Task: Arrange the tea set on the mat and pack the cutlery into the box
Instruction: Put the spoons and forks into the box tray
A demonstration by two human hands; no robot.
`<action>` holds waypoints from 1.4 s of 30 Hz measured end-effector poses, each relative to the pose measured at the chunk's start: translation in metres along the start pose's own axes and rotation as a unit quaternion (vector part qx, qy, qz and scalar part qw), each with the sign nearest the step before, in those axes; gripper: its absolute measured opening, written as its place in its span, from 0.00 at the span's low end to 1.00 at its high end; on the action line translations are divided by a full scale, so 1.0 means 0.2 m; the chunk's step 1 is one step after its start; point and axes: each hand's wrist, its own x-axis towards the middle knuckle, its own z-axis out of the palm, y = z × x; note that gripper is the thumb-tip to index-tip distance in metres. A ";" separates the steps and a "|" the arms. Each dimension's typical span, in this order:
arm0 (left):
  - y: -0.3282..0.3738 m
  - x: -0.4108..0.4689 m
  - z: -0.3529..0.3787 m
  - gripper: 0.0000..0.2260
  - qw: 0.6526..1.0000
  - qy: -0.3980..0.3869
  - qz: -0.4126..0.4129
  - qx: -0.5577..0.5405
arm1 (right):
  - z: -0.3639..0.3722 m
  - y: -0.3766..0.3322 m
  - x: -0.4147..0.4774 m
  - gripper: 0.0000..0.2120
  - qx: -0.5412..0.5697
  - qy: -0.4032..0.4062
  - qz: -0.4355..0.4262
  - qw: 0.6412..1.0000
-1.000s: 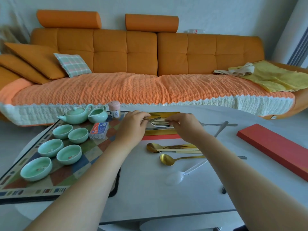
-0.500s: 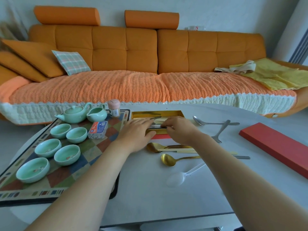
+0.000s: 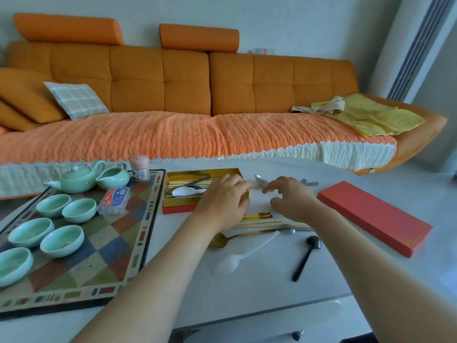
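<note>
The gold-lined cutlery box (image 3: 188,172) with a red base lies beside the mat and holds a white spoon (image 3: 188,191), chopsticks and a dark utensil. My left hand (image 3: 222,201) rests on the box's right end with nothing in its grip. My right hand (image 3: 289,196) hovers just right of the box, fingers loosely curled and holding nothing. Loose on the table are a gold spoon (image 3: 220,240), a white plastic spoon (image 3: 230,262), a black spoon (image 3: 306,256), a silver spoon (image 3: 261,180) and gold chopsticks (image 3: 259,216). On the checkered mat (image 3: 99,243) stand the green teapot (image 3: 76,179), pitcher (image 3: 113,178) and several cups (image 3: 61,241).
The red box lid (image 3: 371,214) lies at the right of the white table. A pink-capped jar (image 3: 140,167) and a small packet (image 3: 114,200) sit on the mat. An orange sofa (image 3: 197,95) runs behind the table. The table's front edge is near my forearms.
Both hands have left the inside of the box and shifted right. The utensils they were setting down now lie in the box. The right hand has drawn away toward the silver spoon.
</note>
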 end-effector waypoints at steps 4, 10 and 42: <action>0.10 0.04 0.09 0.17 0.999 -0.016 0.023 -0.018 | -0.02 0.09 -0.10 0.29 -0.033 -0.109 0.029 0.993; 0.14 0.07 0.14 0.20 0.998 -0.040 -0.001 -0.045 | 0.02 0.13 -0.10 0.16 -0.064 -0.070 -0.010 0.995; -0.49 -0.04 -0.25 0.07 0.810 0.202 -0.410 -0.367 | 0.20 -0.46 0.35 0.17 0.084 0.103 -0.187 0.973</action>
